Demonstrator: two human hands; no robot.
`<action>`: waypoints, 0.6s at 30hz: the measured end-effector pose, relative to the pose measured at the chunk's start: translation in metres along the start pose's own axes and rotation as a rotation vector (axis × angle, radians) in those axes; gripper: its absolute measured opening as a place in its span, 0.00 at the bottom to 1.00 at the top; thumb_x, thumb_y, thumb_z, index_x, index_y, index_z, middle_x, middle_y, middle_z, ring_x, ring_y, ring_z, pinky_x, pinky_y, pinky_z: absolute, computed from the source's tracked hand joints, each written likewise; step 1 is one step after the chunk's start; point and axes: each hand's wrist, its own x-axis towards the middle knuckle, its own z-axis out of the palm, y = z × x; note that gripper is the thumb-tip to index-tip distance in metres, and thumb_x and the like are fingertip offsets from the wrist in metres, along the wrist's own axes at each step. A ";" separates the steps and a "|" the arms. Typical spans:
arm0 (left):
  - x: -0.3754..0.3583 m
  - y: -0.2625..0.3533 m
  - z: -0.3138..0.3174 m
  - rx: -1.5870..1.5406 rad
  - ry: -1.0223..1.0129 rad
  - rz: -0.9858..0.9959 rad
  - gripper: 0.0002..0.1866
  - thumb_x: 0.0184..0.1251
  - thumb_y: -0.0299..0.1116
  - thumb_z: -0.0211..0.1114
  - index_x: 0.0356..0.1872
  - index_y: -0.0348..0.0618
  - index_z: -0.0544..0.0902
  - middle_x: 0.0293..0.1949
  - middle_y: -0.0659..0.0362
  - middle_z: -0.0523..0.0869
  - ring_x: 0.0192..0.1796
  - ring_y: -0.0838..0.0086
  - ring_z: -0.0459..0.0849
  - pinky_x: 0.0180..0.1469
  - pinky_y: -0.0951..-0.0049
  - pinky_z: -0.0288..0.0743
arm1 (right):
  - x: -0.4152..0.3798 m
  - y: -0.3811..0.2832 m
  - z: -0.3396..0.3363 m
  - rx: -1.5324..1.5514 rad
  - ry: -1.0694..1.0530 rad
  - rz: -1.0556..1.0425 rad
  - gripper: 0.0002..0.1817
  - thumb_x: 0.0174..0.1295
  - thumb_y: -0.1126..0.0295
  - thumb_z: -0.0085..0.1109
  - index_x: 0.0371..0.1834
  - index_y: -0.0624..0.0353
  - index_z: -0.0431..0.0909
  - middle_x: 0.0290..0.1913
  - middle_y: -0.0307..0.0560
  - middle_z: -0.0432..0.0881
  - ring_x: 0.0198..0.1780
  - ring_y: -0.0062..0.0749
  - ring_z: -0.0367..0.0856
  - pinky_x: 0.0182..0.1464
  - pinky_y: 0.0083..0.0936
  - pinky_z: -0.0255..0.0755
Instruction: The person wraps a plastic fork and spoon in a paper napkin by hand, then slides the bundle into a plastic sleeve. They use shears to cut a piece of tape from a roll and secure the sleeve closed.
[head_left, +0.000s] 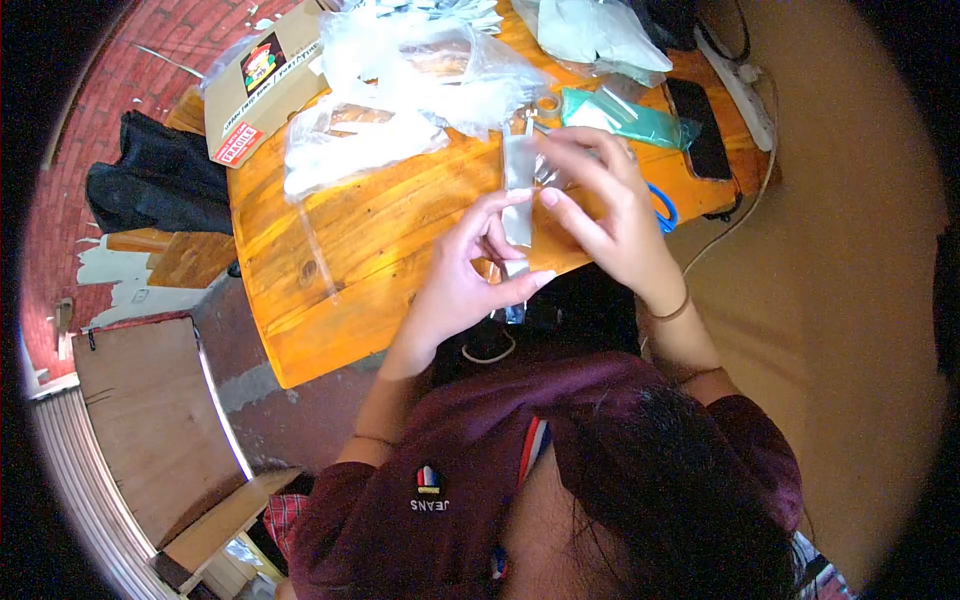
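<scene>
My left hand (465,275) pinches a long, narrow, silvery-grey plastic strip (519,170) between thumb and fingers. The strip stands lengthwise over the table's near edge, and its shiny lower end shows below my thumb. Just right of it hovers my right hand (607,205), thumb and fingers apart and slightly blurred, with the fingertips close beside the strip's upper part. Behind my right fingers lies a small clear plastic piece, partly hidden. Blue scissor-like handles (664,207) show past my right wrist.
Crumpled clear plastic bags (400,70) cover the wooden table's (330,270) back. A green plastic packet (622,118) and a black phone (698,130) lie at right, near a white power strip (735,90). A cardboard box (262,85) with a fragile label stands back left.
</scene>
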 end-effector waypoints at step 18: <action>0.000 -0.010 -0.016 -0.053 0.021 -0.105 0.35 0.47 0.27 0.74 0.60 0.46 0.69 0.35 0.63 0.74 0.27 0.87 0.72 0.27 0.86 0.71 | -0.052 0.071 -0.054 -0.219 -0.419 0.429 0.16 0.45 0.75 0.65 0.36 0.67 0.71 0.38 0.58 0.75 0.43 0.53 0.75 0.46 0.38 0.70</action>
